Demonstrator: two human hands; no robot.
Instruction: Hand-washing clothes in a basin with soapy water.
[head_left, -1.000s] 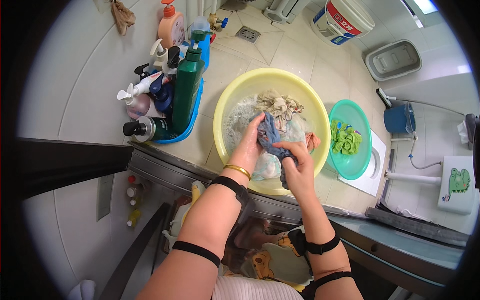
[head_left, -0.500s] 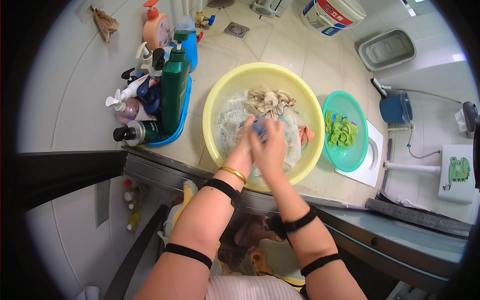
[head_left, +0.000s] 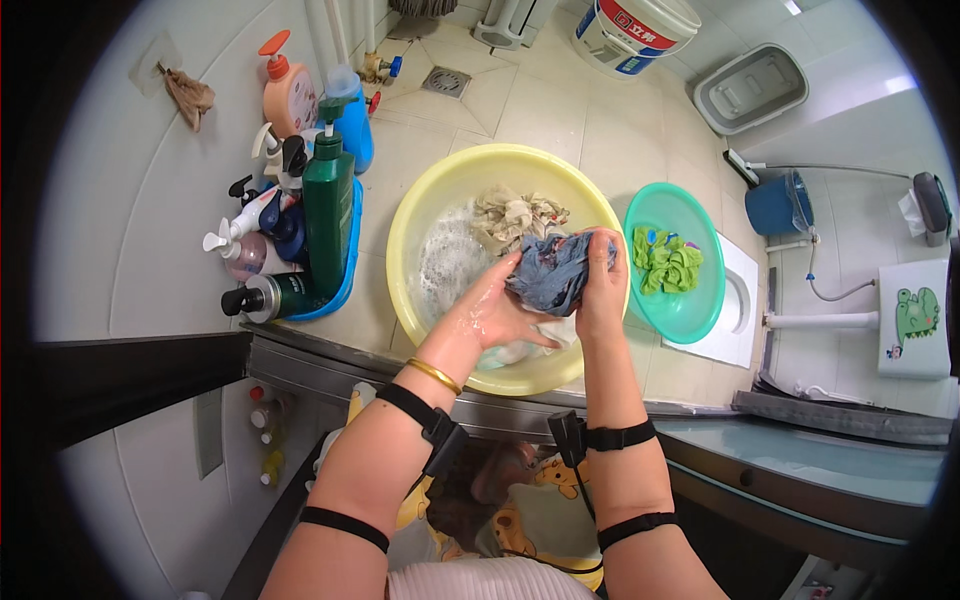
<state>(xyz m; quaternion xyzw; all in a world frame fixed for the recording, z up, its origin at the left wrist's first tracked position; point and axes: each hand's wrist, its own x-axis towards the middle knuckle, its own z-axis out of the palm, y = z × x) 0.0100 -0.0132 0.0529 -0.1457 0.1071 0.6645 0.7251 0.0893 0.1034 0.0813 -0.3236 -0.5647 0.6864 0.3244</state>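
The blue cloth point(head_left: 555, 272) is gripped closed by the right hand point(head_left: 600, 290); the open left hand point(head_left: 492, 315) is pressed at its seven o'clock, above the yellow basin point(head_left: 410, 215).

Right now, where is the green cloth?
The green cloth lies in the teal basin, right of the yellow basin on the tiled floor.

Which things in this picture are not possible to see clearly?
Head view:
- White cloth in the yellow basin: mostly hidden under the left hand.
- Blue-grey cloth: partly covered by the right hand, shape unclear.
- White bucket: cut off by the top edge.
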